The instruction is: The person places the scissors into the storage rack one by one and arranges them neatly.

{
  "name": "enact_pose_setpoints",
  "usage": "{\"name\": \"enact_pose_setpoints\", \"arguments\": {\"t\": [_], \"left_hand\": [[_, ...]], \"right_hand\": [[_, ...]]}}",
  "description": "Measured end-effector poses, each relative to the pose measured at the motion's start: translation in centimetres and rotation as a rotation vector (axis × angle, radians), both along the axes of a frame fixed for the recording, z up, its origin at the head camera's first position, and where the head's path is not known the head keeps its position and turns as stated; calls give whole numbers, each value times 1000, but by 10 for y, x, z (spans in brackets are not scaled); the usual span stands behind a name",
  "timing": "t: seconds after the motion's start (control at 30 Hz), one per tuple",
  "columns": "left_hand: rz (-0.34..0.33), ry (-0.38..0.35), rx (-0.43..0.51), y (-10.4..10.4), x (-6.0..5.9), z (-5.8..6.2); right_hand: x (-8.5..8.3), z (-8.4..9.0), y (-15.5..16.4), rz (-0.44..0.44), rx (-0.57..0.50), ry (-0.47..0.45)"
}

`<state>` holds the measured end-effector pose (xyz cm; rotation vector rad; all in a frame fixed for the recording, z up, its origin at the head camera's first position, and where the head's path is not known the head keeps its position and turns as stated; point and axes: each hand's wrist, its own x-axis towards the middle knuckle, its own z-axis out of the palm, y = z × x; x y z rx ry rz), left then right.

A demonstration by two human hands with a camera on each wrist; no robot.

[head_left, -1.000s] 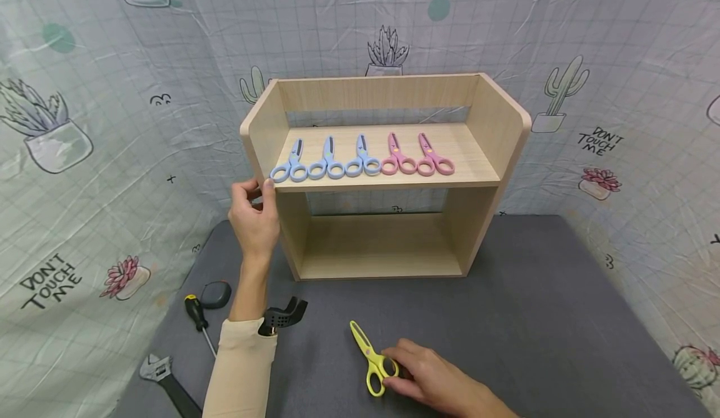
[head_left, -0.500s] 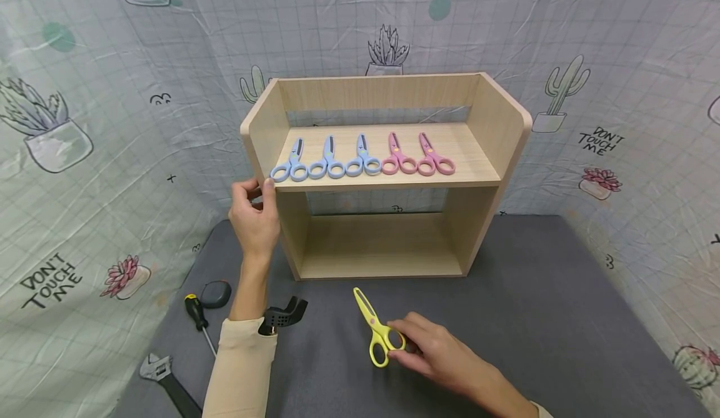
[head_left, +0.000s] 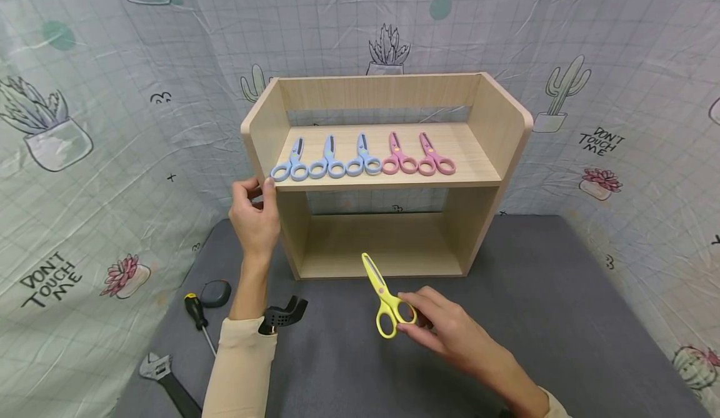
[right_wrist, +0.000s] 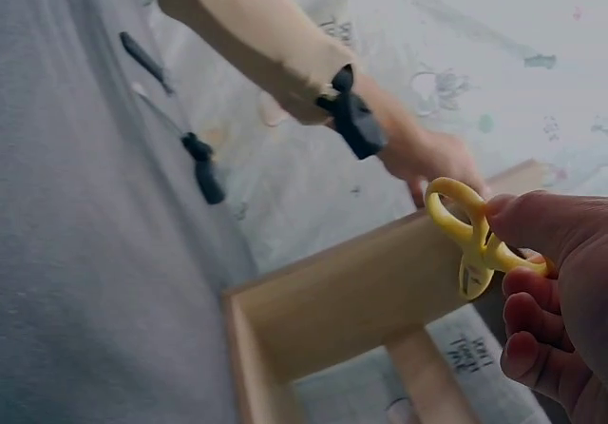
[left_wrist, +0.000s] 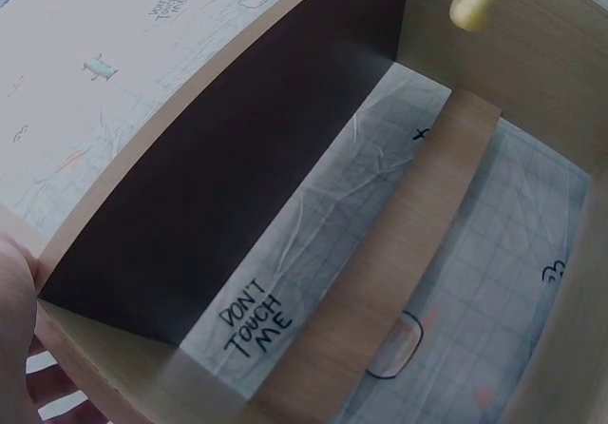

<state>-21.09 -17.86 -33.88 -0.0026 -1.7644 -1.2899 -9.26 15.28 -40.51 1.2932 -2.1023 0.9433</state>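
Note:
My right hand [head_left: 447, 324] pinches a pair of yellow scissors [head_left: 387, 299] by one finger loop, blades pointing up and away, in front of the lower compartment. The right wrist view shows thumb and fingers on a loop of the yellow scissors [right_wrist: 456, 205]. My left hand [head_left: 254, 218] grips the left side of the wooden shelf [head_left: 388, 186], thumb at the front edge of its upper board. On that board lie blue scissors [head_left: 329, 162] at left and pink scissors [head_left: 397, 159] at right, side by side, blades toward the back.
At left on the grey table [head_left: 540, 318] lie an adjustable wrench [head_left: 169, 380], a screwdriver [head_left: 195, 312] and a dark rounded object [head_left: 216, 293]. A printed cloth [head_left: 337, 24] hangs behind and at both sides. The shelf's side walls [head_left: 500, 124] rise above its upper board.
My right hand has carried the yellow scissors from low over the table forward and up toward the shelf. My left hand has stayed at the shelf's side.

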Motion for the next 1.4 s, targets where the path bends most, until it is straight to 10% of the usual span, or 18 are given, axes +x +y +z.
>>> {"name": "enact_pose_setpoints", "arguments": {"t": [1.4], "left_hand": [[14,-18,-2,-1,-2,-1]], "right_hand": [[-60,90,49,-343,-99,150]]}}
